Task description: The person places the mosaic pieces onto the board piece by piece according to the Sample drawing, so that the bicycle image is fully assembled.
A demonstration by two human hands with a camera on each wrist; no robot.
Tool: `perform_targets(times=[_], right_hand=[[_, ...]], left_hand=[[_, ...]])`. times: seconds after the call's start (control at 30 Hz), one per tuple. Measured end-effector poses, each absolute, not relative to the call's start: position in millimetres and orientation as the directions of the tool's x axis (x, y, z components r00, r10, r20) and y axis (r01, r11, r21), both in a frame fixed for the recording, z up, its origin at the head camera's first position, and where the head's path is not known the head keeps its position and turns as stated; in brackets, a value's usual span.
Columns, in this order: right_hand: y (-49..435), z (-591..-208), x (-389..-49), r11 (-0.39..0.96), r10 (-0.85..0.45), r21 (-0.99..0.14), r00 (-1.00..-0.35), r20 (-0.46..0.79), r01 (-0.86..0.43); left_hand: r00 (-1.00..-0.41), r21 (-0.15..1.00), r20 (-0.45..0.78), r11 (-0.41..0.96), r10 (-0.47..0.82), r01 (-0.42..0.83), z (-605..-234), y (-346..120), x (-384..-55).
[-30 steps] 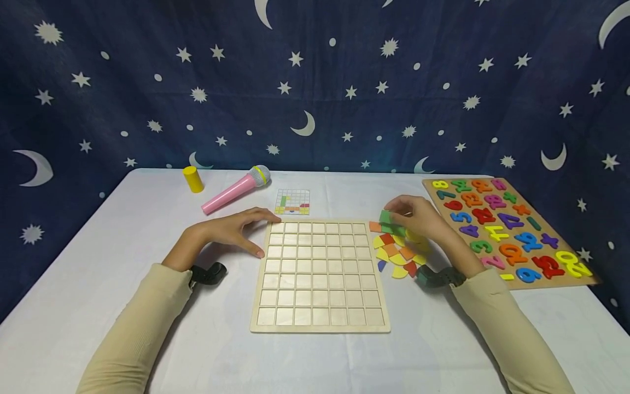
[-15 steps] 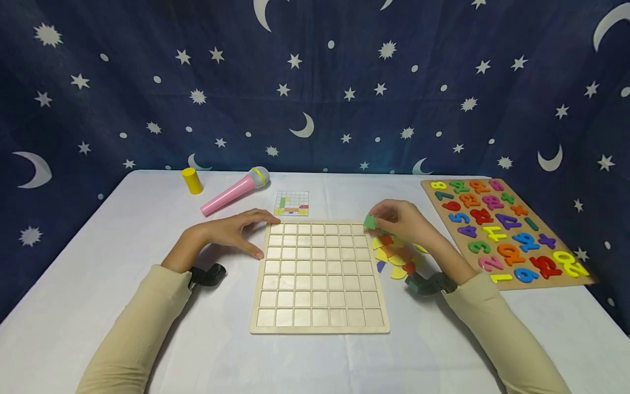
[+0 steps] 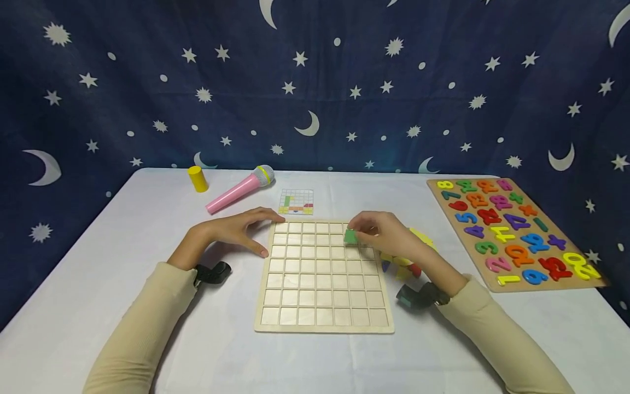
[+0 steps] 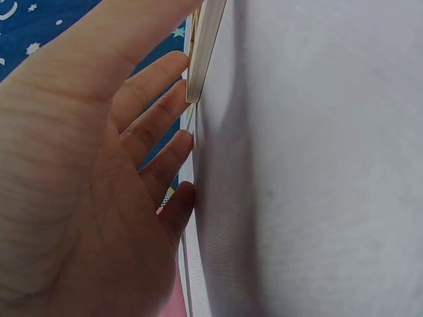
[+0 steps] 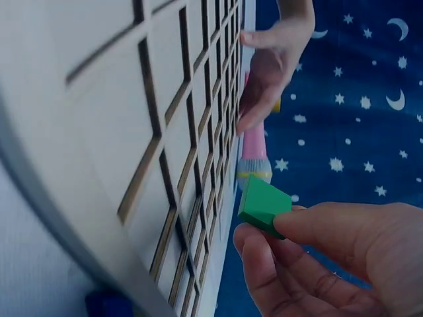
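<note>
The right hand (image 3: 386, 235) pinches a green tile (image 3: 350, 236) over a wooden grid board (image 3: 324, 282). The left hand (image 3: 238, 230) touches its edge.

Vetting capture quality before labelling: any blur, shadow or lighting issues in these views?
Head: even light, board clear, soft shadows on the white cloth beside the sleeves; left wrist: dimmer and greyish, a long soft shadow running down the white cloth; right wrist: the board's near edge blurred, the green piece crisper; no strong glare in any view.
</note>
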State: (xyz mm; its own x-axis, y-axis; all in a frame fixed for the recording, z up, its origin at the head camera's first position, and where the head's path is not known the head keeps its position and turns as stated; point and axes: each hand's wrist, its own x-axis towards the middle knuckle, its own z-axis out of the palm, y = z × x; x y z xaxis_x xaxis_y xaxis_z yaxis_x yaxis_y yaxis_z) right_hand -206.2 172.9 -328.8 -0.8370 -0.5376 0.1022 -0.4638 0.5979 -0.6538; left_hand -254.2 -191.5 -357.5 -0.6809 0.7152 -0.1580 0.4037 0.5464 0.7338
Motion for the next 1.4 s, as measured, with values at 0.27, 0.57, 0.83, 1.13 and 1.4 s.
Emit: perform_targets(times=[0.27,0.57,0.83,1.13,1.4], right_hand=[[155,-326,-198,0.544,-0.609,-0.660,-0.785,0.114,-0.518],[137,-329,-194,0.490,-0.659,-0.696,-0.745,0.099,-0.525],[119,-337,-196,0.452,-0.675,-0.714,-0.728,0.119,-0.535],[102,-345,-204,0.415,-0.661,-0.768,-0.742,0.116,-0.489],[89,-347,-209,0.414,-0.689,-0.768,-0.719,0.086,-0.489]], left_hand=[[-0.679,0.734,-0.147,0.540,0.719,0.413,-357,-193,-255],[-0.673,0.725,-0.165,0.551,0.721,0.412,-356,-190,-255],[-0.670,0.720,-0.175,0.558,0.722,0.413,-353,-191,-254],[-0.663,0.713,-0.163,0.552,0.730,0.432,-353,-191,-255],[-0.679,0.725,-0.175,0.560,0.713,0.401,-354,-190,-253]])
